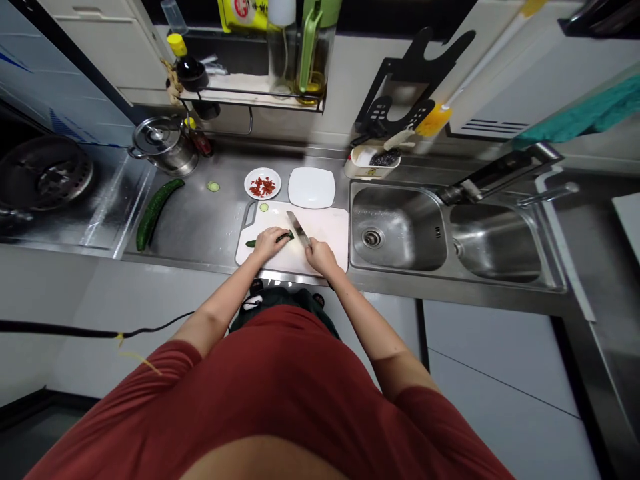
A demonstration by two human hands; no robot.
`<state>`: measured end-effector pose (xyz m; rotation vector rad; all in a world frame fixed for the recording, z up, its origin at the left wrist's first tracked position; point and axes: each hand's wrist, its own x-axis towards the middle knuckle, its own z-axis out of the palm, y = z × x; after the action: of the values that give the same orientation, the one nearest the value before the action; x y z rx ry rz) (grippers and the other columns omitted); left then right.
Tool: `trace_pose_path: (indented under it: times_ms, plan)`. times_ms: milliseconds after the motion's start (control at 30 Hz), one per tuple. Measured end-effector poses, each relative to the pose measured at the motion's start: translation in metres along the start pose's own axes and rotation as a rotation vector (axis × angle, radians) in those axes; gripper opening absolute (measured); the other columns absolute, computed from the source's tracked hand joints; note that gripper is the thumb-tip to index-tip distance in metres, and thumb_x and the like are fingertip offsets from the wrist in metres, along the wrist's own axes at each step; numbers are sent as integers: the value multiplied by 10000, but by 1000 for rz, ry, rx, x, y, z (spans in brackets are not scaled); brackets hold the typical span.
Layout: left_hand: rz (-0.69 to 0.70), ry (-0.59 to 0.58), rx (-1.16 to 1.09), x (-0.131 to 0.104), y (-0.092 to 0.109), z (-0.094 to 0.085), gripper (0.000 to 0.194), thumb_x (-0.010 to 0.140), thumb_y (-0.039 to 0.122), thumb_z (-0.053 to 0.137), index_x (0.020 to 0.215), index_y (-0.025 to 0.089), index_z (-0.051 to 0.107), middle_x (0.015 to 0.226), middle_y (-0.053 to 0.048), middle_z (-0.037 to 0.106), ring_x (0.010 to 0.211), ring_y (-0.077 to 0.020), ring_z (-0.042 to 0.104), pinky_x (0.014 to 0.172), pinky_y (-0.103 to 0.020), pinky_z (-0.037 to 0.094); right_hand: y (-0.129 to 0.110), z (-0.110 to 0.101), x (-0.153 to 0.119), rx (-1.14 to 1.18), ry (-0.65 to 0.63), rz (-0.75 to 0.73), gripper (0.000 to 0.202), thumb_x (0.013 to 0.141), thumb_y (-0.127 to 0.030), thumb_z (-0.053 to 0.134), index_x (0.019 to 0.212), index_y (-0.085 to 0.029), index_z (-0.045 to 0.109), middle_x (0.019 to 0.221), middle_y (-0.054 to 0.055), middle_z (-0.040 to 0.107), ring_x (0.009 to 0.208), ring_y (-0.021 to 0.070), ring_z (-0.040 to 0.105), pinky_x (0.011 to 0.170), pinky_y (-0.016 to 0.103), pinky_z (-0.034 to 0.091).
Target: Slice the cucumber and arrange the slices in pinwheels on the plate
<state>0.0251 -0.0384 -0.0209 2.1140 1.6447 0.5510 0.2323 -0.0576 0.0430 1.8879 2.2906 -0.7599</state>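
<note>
A white cutting board (325,223) lies at the counter's front edge. On it my left hand (270,244) presses down on a piece of dark green cucumber (251,244), which sticks out on both sides of the hand. My right hand (321,256) is wrapped round the handle of a kitchen knife (299,229). The blade points up and to the left, just right of the cucumber's cut end. Whether the blade touches the cucumber I cannot tell. A pale cucumber slice (264,208) rests near the board's top left corner.
Behind the board stand a plate of chopped red pieces (263,184) and a white square plate (311,187). A whole cucumber (156,213) and another slice (213,187) lie to the left, near a steel pot (165,147). A double sink (400,227) is at the right.
</note>
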Motion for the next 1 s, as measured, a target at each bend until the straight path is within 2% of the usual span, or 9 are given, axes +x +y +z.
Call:
trace_pose_path:
  times_ms: [233,400,633,1000]
  plan:
    - [14,-51,0,-4,-1,-4,329,875,338,604,1193,278,662,1141,-43,675,1072,-212,598,935,-315,452,-1,7,-1,-2,-32,3,281,985,-249,375,1192,-147,534,1038,146,680,926,244,645,734,275,420]
    - [-20,-57,3,-8,0,-6,324,883,383,595,1181,281,671,1142,-46,674,1058,-202,608,920,-296,457,-2,6,-3,5,-46,11,284,987,-247,365,1201,-144,521,1049,153,677,939,250,644,747,282,427]
    - [54,-7,-46,-10,-3,2,292,945,354,502,1157,270,685,1135,-42,674,1042,-164,616,925,-271,457,-9,0,-5,-15,-37,-3,274,991,-233,347,1194,-140,505,1039,159,673,943,252,645,767,297,444]
    - [112,46,-4,-11,-11,12,317,955,371,480,1178,271,682,1115,-59,671,1033,-173,616,914,-291,462,-18,2,-5,-41,-87,-17,275,988,-210,346,1210,-137,492,1042,166,662,966,265,646,800,322,465]
